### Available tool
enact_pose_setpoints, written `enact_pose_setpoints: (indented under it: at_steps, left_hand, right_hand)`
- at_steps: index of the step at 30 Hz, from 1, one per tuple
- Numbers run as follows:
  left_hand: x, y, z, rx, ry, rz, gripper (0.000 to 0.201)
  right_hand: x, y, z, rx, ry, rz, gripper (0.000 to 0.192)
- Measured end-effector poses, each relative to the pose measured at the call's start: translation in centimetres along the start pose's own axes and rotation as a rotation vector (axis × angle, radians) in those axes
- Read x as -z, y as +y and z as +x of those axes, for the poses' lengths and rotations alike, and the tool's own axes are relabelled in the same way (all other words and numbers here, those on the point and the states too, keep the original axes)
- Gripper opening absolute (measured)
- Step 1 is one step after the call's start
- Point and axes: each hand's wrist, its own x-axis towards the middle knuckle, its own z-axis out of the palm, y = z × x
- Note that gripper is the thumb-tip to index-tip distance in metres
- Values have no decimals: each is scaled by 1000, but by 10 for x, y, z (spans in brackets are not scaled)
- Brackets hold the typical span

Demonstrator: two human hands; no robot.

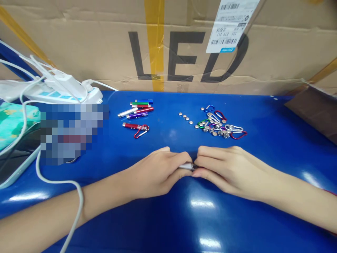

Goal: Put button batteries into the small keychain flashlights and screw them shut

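A silver pen-shaped flashlight [186, 166] lies level between my hands, just above the blue table. My left hand [158, 172] is closed round its body, thumb and fingers pressed together. At the flashlight's dark end, my right hand [231, 170] pinches with thumb and fingertips. Whether a small part sits inside that pinch is hidden. Beyond my left hand, a red flashlight [133, 126] lies with a red carabiner [137, 134] at its end. Several other coloured flashlights [138, 114] are grouped behind it. Past my right hand are small silver button cells [215, 133] mixed with coloured carabiners [239, 134].
A large cardboard box [100, 45] marked LED stands along the back. At left are a white power strip [68, 93], a phone-like dark device [18, 151] and a blurred-out item [71, 137]. A white cable [79, 203] crosses my left forearm. Brown material [313, 109] sits at right.
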Motion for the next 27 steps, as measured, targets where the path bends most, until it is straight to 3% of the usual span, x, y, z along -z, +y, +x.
enact_pose_setpoints:
  at_steps: [5, 12, 19, 27]
  left_hand:
    - [0, 1, -1, 68, 13, -46, 13]
    - [-2, -3, -1, 119, 71, 2, 7]
    - [-3, -1, -5, 65, 210, -8, 10]
    - [-5, 2, -7, -167, 551, 311, 16]
  right_hand:
    - [13, 10, 4, 1, -7, 7, 45]
    - [40, 39, 9, -289, 117, -8, 41]
    - [37, 0, 18, -219, -29, 231, 41]
    - [26, -12, 17, -222, 127, 317, 31]
